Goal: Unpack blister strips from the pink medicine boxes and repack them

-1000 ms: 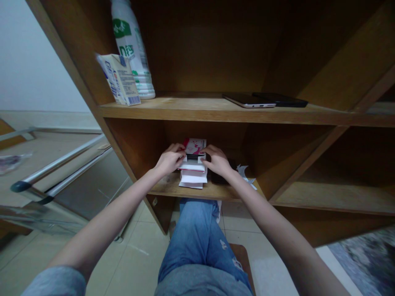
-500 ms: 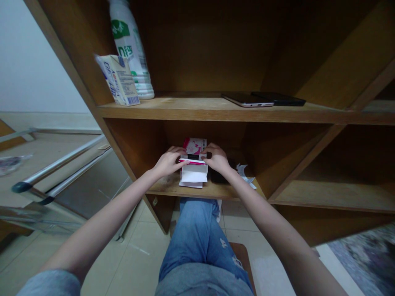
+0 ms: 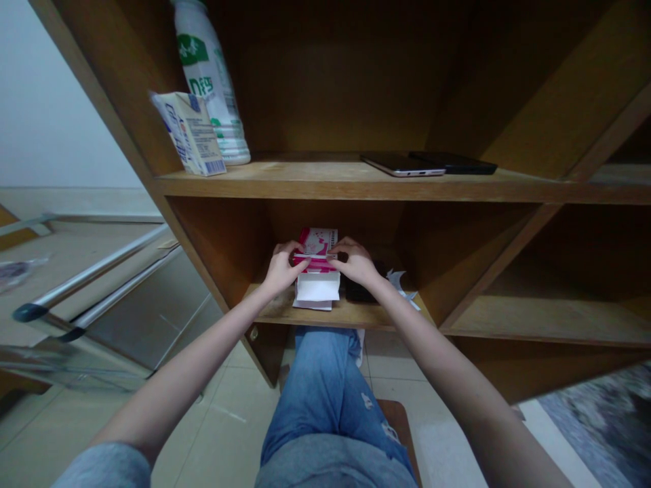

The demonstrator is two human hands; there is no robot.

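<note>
While left hand (image 3: pixel 281 269) and right hand (image 3: pixel 354 261) grip pink packet (image 3: pixel 316 241), fingers closed on edges: likely light card; hold sides.

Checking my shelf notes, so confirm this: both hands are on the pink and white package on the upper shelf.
Wrong on one point: the pink and white package is on the lower shelf, not the upper shelf, as the head view shows. The rest stands: both hands, left hand and right hand, are on it.
</note>
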